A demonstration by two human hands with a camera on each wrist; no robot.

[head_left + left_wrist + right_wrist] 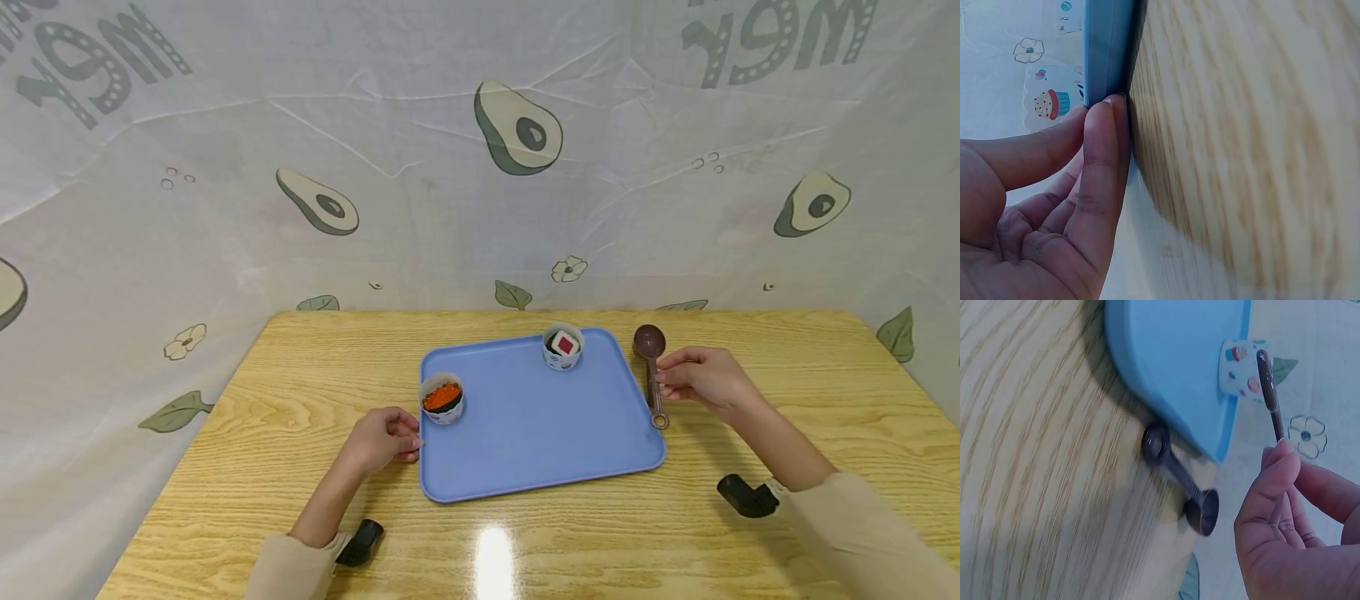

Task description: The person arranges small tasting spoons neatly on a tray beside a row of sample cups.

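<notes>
A blue tray (536,433) lies on the wooden table. My left hand (386,437) pinches its left edge between thumb and fingers; in the left wrist view the fingertips meet at the tray wall (1107,56). My right hand (701,379) pinches a brown measuring spoon (657,400) by its handle, above the tray's right edge. In the right wrist view its handle (1267,381) rises from the fingertips, its bowl hidden. A second dark measuring spoon (1179,472) lies on the table beside the tray; the held one mostly covers it in the head view.
On the tray, a paper cup (444,414) with an orange-topped sushi piece stands at the left edge. Another paper cup (561,358) with a white and red sushi piece is at the back right. A printed avocado cloth (420,192) hangs behind the table (330,350).
</notes>
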